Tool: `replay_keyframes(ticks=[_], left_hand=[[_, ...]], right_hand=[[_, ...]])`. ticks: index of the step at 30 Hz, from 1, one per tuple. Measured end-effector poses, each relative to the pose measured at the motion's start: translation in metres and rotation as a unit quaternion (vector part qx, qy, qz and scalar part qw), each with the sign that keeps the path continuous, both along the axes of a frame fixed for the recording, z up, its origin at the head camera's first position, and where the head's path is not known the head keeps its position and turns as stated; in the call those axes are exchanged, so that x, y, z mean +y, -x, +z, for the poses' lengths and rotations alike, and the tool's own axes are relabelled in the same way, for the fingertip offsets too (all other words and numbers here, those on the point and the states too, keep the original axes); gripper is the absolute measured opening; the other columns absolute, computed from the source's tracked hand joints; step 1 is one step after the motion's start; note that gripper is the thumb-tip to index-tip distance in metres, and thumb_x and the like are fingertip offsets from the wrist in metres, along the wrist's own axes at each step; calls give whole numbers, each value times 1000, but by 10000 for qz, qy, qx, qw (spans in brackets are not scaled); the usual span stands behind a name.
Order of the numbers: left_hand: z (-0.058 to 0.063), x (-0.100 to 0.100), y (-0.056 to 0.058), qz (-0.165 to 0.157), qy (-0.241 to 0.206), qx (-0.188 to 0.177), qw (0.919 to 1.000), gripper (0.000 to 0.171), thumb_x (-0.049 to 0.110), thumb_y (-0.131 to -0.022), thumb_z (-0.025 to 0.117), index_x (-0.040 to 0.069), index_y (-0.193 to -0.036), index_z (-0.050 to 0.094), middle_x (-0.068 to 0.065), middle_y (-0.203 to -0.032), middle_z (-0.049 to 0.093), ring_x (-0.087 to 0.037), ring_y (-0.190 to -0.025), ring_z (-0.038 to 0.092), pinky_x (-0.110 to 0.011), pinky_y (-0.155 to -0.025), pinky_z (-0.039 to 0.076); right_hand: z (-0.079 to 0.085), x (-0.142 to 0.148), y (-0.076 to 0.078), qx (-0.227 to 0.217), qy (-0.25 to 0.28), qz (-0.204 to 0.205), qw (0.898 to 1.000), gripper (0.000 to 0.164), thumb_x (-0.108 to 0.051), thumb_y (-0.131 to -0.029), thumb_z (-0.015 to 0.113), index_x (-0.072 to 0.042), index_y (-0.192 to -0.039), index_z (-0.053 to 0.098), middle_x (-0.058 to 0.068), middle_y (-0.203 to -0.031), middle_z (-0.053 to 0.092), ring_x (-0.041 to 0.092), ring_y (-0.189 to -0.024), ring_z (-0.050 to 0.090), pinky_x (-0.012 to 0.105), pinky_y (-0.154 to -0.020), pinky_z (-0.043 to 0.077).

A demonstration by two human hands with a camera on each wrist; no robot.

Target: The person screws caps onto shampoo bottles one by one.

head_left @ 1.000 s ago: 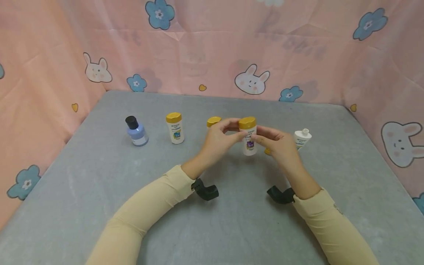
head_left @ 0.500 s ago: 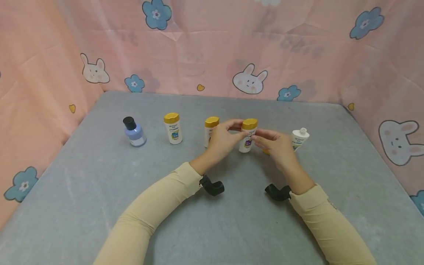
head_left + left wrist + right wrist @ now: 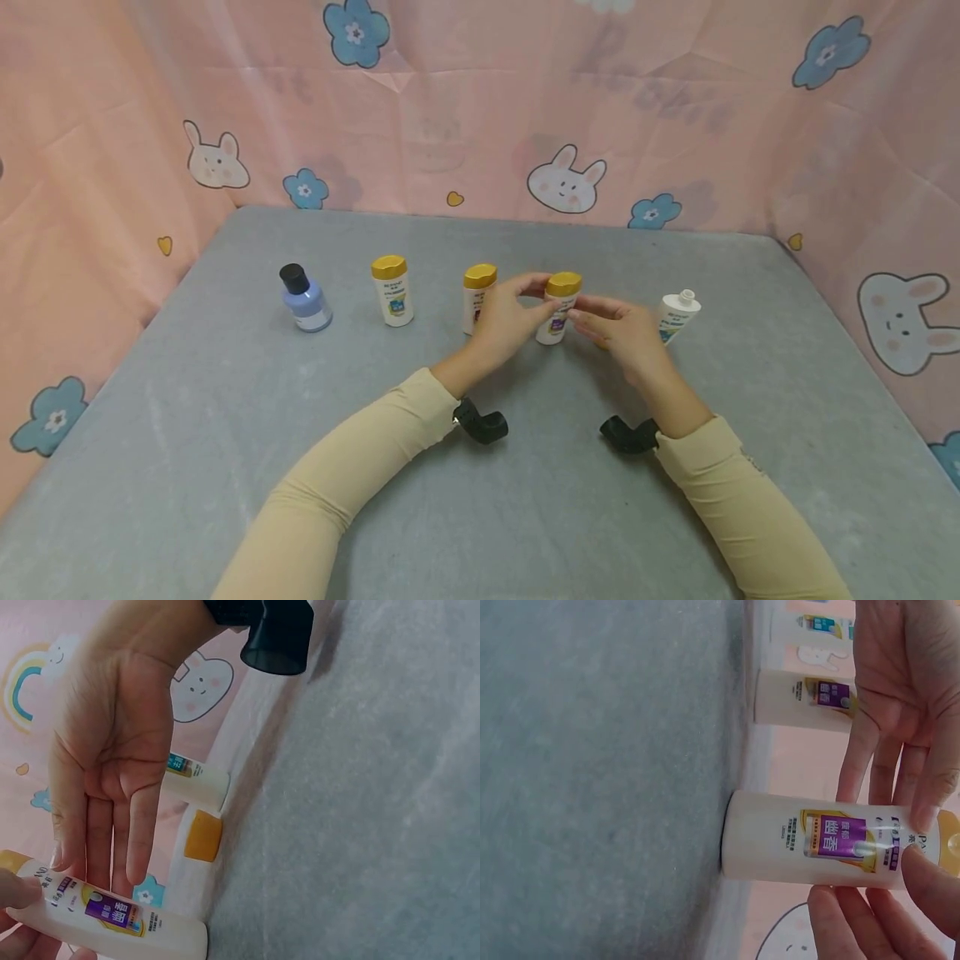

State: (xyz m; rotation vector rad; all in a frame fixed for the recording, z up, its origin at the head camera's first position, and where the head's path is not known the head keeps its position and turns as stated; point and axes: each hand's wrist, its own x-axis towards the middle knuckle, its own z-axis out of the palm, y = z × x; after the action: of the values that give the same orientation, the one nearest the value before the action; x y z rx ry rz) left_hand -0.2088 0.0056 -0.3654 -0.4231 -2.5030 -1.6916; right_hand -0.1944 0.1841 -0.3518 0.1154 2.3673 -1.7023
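Note:
A white bottle [image 3: 552,329] with a gold cap and purple label stands upright, its base right at the grey table surface in the right wrist view. My left hand [image 3: 504,321] pinches its upper part from the left, thumb in front and fingers behind. From the right, my right hand [image 3: 633,337] pinches the same bottle just below the cap. The left wrist view shows my right hand [image 3: 120,735] with its fingers stretched behind the bottle [image 3: 112,919]. A loose gold cap [image 3: 202,836] rests on the table beyond, mostly hidden by my right hand in the head view.
An uncapped white bottle [image 3: 678,312] stands right of my right hand. Left of my left hand are a gold-capped bottle [image 3: 478,296], another gold-capped bottle [image 3: 393,292] and a lilac bottle [image 3: 307,304] with a black cap. A pink curtain [image 3: 465,108] backs the grey table [image 3: 480,517].
Both hands have moved the bottle slightly left and back, down to the table surface. More of the gold-capped bottle behind my left hand now shows. The other bottles have stayed put.

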Motion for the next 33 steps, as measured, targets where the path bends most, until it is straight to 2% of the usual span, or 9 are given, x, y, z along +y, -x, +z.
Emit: replay_keyframes(ticks=[5, 12, 16, 19, 22, 27, 28, 31, 33], left_hand=[[-1, -1, -2, -3, 88, -43, 10000, 36, 17, -91, 73, 11, -126, 67, -4, -118, 72, -14, -113, 64, -26, -85, 56], [3, 0, -5, -136, -2, -115, 9998, 39, 13, -92, 72, 5, -129, 64, -9, -123, 70, -19, -116, 65, -23, -89, 58], [5, 0, -8, -70, -195, -30, 9998, 42, 13, -91, 73, 4, -130, 62, -9, -128, 67, -19, -120, 63, -23, -95, 55], [7, 0, -11, -47, -261, 191, 9995, 45, 13, -91, 73, 4, -133, 59, -9, -133, 63, -21, -122, 61, -25, -100, 53], [10, 1, -16, -117, -238, 540, 9982, 49, 11, -91, 72, 1, -136, 56, -12, -137, 60, -26, -123, 60, -31, -105, 52], [16, 9, -22, -190, -143, 1315, 9910, 51, 10, -90, 74, 0, -136, 54, -13, -137, 58, -26, -125, 58, -30, -109, 48], [17, 11, -23, -200, -96, 1467, 9889, 51, 10, -90, 74, 0, -136, 54, -13, -137, 59, -24, -124, 58, -27, -108, 47], [20, 17, -26, -332, 29, 1770, 9836, 49, 11, -90, 74, 0, -134, 56, -13, -134, 61, -22, -122, 60, -19, -107, 46], [20, 21, -28, -455, 79, 1853, 9816, 46, 10, -90, 74, 0, -132, 58, -13, -131, 63, -22, -120, 62, -17, -105, 47]], right_hand=[[1, -1, -1, 17, -14, -33, 10000, 52, -27, -98, 64, -2, -142, 52, 15, -146, 54, -3, -102, 66, 26, -100, 51], [1, 0, -2, 258, -92, -78, 9996, 54, -29, -97, 65, -1, -141, 54, 15, -141, 58, -10, -92, 65, 19, -93, 55], [4, 1, -4, 361, -330, -188, 9986, 58, -38, -96, 66, -6, -142, 54, 11, -142, 59, 3, -108, 64, 25, -98, 53], [9, 1, -8, 501, -527, -391, 9966, 60, -46, -94, 66, -10, -141, 56, 8, -143, 58, 17, -125, 58, 34, -104, 50], [16, 1, -12, 815, -650, -609, 9927, 58, -47, -93, 66, -12, -139, 59, 6, -141, 60, 20, -131, 54, 37, -107, 49], [30, 3, -19, 1430, -672, -984, 9825, 52, -43, -92, 69, -14, -135, 63, 2, -132, 67, 3, -115, 63, 31, -105, 51], [32, 5, -20, 1500, -624, -1066, 9809, 51, -43, -92, 69, -14, -134, 64, -1, -128, 69, 0, -110, 64, 25, -96, 55], [39, 12, -20, 1714, -420, -1250, 9763, 48, -39, -91, 71, -13, -130, 67, -14, -114, 72, -6, -101, 64, 15, -87, 54], [44, 18, -20, 1803, -271, -1412, 9730, 45, -38, -90, 72, -12, -127, 68, -21, -105, 71, -5, -100, 64, 13, -81, 52]])
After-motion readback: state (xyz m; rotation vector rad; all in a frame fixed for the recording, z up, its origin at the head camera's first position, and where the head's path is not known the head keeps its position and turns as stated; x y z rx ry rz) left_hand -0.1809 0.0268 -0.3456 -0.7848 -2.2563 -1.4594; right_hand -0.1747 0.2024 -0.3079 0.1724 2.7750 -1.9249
